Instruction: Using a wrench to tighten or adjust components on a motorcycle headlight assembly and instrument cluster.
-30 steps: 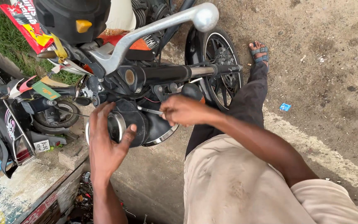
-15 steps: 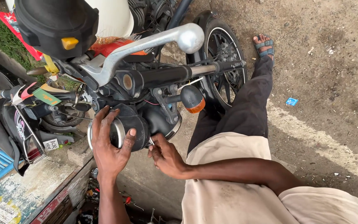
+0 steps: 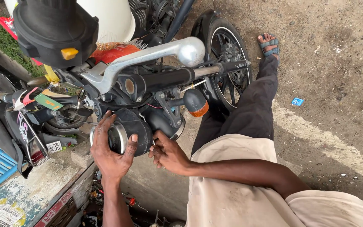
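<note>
Now left hand [image 3: 111, 153] has its grip clamped around the black gauge [image 3: 124, 135]; right hand [image 3: 167, 153] pinches beneath it.

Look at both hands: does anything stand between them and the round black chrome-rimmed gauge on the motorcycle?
Nothing visible does. The left hand already grips the round black chrome-rimmed gauge; the right hand touches its rear side, below the orange turn signal.
</note>
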